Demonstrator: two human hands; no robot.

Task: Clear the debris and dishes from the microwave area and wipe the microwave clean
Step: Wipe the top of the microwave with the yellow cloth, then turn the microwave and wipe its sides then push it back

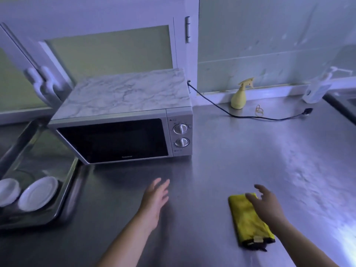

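A silver microwave (123, 120) with a marble-patterned top stands on the steel counter, its dark door closed. A folded yellow cloth (248, 222) lies flat on the counter near the front. My right hand (267, 205) hovers over the cloth's right side, fingers spread and holding nothing. My left hand (156, 197) is stretched out above the bare counter in front of the microwave, fingers straight, empty. Two white dishes (36, 193) stand in a steel sink (71, 185) at the left.
A yellow spray bottle (239, 97) stands by the back wall right of the microwave. The microwave's black cord (250, 116) trails unplugged across the counter. Rubber bands (259, 110) lie near it. A pump dispenser (317, 89) sits far right beside another sink edge (342, 108).
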